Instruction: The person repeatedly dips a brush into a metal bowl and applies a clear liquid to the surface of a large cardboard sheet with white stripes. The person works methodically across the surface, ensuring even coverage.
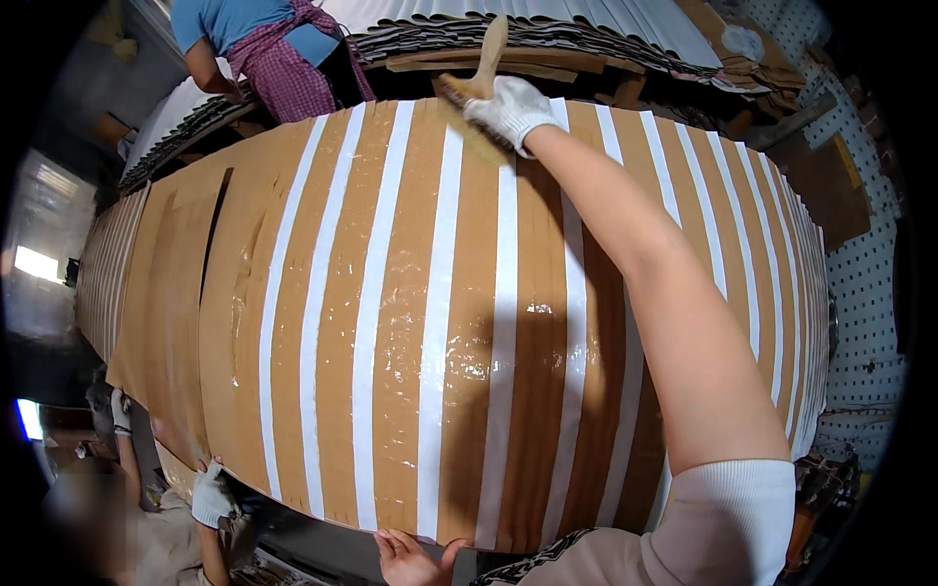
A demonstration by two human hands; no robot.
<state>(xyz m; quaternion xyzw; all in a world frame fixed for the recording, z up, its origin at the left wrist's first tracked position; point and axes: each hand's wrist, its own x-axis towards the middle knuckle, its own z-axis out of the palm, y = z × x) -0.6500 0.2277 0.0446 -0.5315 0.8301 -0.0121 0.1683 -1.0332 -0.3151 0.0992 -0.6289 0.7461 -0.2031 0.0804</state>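
Note:
My right hand (510, 109), in a white knit glove, reaches to the far edge of a broad layer of brown sheets. It is closed on a wide brush (487, 66) with a pale wooden handle, bristles against the sheets and slightly blurred. The overlapping brown sheets (396, 293) alternate with white strips (437, 322); a wet, shiny coating glistens on their left and middle part. At the near edge lies my bare left hand (415, 562), fingers stretched onto the border and thumb apart. My right arm covers part of the strips on the right.
A co-worker's gloved hand (212, 496) holds the near left corner of a plain brown sheet (166, 293). Across the table stands another person in a checked apron (283, 59). Stacks of white-topped sheets (547, 15) lie behind; a perforated panel (865, 293) rises at right.

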